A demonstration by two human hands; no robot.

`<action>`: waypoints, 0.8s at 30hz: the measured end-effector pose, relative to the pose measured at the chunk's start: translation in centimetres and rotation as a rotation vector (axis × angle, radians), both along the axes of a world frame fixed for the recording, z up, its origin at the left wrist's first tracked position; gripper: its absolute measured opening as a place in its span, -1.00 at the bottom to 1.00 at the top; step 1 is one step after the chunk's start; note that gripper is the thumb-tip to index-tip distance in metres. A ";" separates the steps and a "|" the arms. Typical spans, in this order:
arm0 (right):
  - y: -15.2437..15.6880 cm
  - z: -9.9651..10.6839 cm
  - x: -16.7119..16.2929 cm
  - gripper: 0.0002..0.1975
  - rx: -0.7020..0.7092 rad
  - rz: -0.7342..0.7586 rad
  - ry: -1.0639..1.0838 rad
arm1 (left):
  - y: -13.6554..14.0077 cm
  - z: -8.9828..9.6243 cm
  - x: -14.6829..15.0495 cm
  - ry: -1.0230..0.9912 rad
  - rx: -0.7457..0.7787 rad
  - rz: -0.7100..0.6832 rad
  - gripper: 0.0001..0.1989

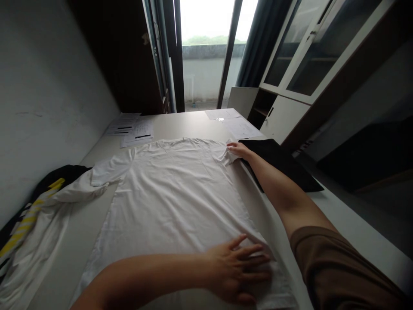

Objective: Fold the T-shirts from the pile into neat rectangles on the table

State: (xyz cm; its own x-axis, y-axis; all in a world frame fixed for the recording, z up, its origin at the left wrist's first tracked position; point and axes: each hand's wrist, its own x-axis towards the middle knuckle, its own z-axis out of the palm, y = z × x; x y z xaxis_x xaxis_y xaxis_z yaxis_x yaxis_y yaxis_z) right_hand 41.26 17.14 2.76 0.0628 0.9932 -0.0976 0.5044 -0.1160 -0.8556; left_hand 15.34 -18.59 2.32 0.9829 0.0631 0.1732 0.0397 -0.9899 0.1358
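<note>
A white T-shirt (174, 193) lies spread out on the white table, its neckline toward the window and light creases across its body. My left hand (238, 271) reaches across the lower part of the shirt and rests flat near its lower right side, fingers spread. Farther up, my right hand (239, 150) has its fingers closed on the bunched sleeve (228, 156) at the shirt's right. The sleeve on the left side lies stretched out toward a pile of clothes.
Clothes in white, black and yellow (41, 219) are heaped along the left wall. A flat black item (287, 168), perhaps folded cloth, lies at the table's right edge. Printed papers (138, 131) sit at the far left, more papers (240, 127) at the far right. Beyond stand cabinets (284, 116).
</note>
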 end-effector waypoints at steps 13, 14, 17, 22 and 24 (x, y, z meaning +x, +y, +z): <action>0.1 -1.4 0.0 -0.59 0.023 -0.194 0.440 | 0.2 -0.2 3.9 -0.069 -0.201 0.102 -0.61; 0.1 -1.4 0.0 -0.57 0.000 -0.164 0.458 | 0.4 -0.4 4.5 -0.056 -0.181 0.124 -0.64; -0.1 -1.5 0.3 -0.44 -0.095 -0.005 0.474 | 0.9 -0.9 5.8 0.018 -0.171 0.112 -0.74; 0.3 -2.4 0.2 -0.47 -0.072 -0.026 0.527 | 1.4 -1.1 6.3 0.064 -0.229 0.023 -0.88; 0.8 -3.0 -0.1 -0.54 -0.046 -0.102 0.538 | 1.5 -1.0 6.2 0.043 -0.214 0.021 -0.88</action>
